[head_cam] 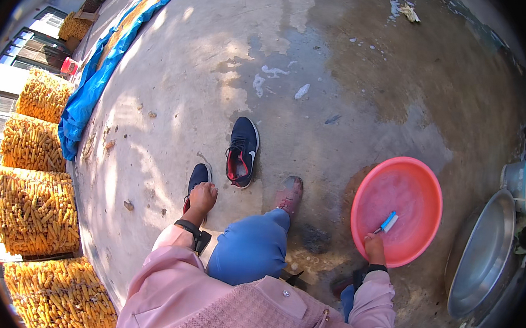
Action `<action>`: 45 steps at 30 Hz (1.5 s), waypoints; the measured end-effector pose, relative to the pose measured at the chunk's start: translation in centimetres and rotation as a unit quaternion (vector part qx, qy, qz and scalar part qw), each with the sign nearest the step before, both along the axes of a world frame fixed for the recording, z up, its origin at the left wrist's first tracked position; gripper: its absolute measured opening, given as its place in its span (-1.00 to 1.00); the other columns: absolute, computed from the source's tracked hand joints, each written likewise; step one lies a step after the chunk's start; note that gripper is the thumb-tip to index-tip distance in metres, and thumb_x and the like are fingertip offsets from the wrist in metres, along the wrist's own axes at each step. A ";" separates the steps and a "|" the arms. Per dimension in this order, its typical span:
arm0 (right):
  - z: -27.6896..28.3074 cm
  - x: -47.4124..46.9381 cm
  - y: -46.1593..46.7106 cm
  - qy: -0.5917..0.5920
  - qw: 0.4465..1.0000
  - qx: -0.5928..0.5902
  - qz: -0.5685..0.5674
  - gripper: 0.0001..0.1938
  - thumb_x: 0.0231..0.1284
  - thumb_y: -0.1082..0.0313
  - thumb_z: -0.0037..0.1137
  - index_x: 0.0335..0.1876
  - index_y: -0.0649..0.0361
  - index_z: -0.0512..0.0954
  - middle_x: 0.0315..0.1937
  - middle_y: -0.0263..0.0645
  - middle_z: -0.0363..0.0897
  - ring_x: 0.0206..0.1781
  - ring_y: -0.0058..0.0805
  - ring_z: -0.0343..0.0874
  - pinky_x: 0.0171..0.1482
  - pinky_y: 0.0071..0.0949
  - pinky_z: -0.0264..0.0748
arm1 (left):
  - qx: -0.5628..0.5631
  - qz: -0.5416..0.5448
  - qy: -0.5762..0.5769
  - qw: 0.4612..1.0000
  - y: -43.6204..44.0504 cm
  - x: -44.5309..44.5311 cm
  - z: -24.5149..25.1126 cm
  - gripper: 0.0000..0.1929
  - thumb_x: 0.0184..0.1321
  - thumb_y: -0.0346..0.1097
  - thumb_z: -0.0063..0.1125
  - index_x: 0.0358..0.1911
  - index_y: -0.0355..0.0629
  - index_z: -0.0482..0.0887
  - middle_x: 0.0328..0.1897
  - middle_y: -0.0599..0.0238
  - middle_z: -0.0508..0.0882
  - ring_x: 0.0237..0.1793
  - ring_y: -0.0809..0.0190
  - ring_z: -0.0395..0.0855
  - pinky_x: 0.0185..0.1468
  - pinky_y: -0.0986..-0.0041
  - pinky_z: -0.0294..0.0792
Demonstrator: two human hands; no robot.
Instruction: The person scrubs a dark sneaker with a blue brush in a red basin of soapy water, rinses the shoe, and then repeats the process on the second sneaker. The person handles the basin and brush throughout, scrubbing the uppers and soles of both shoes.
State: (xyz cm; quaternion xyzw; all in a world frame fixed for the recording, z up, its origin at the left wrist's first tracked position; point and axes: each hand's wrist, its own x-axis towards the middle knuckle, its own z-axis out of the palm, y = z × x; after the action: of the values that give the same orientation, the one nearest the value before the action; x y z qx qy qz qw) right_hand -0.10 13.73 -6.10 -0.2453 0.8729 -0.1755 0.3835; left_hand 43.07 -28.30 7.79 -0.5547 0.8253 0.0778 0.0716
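Observation:
My left hand [202, 198], fingers curled, hovers in front of a dark blue sneaker [199, 176] and hides its middle. Beside it on the concrete lies another dark blue sneaker [243, 151] with a red lining and a white Nike swoosh. My right hand [374, 247] grips the handle of a scrub brush [389, 222] with a blue back and white bristles. That hand is at the near rim of a pink plastic basin [428, 175]; whether it also grips the rim, I cannot tell. Cloudy liquid appears inside the basin.
At the right stand a large metal basin [483, 257] and a bucket [517, 184]. Wet concrete with foam patches [269, 75] stretches ahead. Left are wire cribs of corn cobs [35, 212] and a blue tarp [76, 114] bearing grain. My shoe [290, 194] is near the sneakers.

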 end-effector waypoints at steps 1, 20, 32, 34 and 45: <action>0.5 0.2 -0.3 -0.006 0.999 -0.016 -0.051 -0.69 0.09 0.19 0.08 -0.14 0.24 0.61 -0.32 0.01 0.65 -0.21 -0.02 0.63 -0.09 -0.21 0.50 | 0.007 0.013 0.013 1.000 0.0 0.3 -0.4 -0.77 0.12 -0.13 0.09 -0.26 -0.06 0.67 -0.23 0.12 0.66 -0.16 -0.03 0.61 -0.09 0.18 0.44; 13.9 0.5 -5.2 -0.047 0.813 -0.151 -0.561 -0.88 0.22 0.33 0.07 -0.18 0.12 0.45 -0.50 -0.36 0.50 -0.55 -0.59 0.54 -0.55 -0.63 0.44 | -0.055 -0.135 -0.162 0.976 -9.5 -9.4 -10.5 -0.73 0.23 -0.23 -0.08 -0.10 0.03 0.67 0.52 0.14 0.05 0.51 -0.09 -0.14 0.42 -0.18 -0.32; 21.0 0.0 -8.8 -0.083 0.786 -0.249 -0.560 -0.79 0.24 0.29 0.05 -0.05 0.11 0.47 -0.46 -0.31 0.56 -0.50 -0.57 0.57 -0.47 -0.60 0.51 | -0.017 0.053 0.224 0.973 -11.5 -5.9 -8.0 -0.78 0.02 -0.24 0.10 -0.30 -0.10 0.75 0.14 0.07 0.58 0.13 -0.02 0.53 0.22 0.25 0.32; 23.5 -1.1 -8.7 -0.076 0.779 -0.272 -0.560 -0.76 0.24 0.28 0.05 -0.02 0.11 0.47 -0.46 -0.30 0.56 -0.49 -0.56 0.57 -0.45 -0.59 0.51 | 0.015 0.107 0.289 0.951 -12.1 -4.9 -7.4 -0.75 0.05 -0.26 0.05 -0.27 -0.14 0.75 0.09 0.05 0.62 0.07 -0.03 0.58 0.15 0.29 0.39; 34.9 -6.6 0.3 -0.072 0.712 -0.414 -0.563 -0.73 0.21 0.23 0.10 0.00 0.05 0.47 -0.35 -0.23 0.60 -0.33 -0.44 0.61 -0.27 -0.38 0.58 | 0.209 0.211 0.540 0.788 -14.1 -12.8 6.0 -0.78 0.23 -0.25 0.11 -0.14 -0.18 0.65 -0.24 0.33 0.69 -0.29 0.39 0.63 -0.37 0.57 0.53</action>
State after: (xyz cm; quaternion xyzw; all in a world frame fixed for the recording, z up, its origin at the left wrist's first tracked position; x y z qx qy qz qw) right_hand -6.65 14.00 28.84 0.1704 0.6591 -0.7199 0.1353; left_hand 30.23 -42.35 13.75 -0.5537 0.5556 0.5483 -0.2900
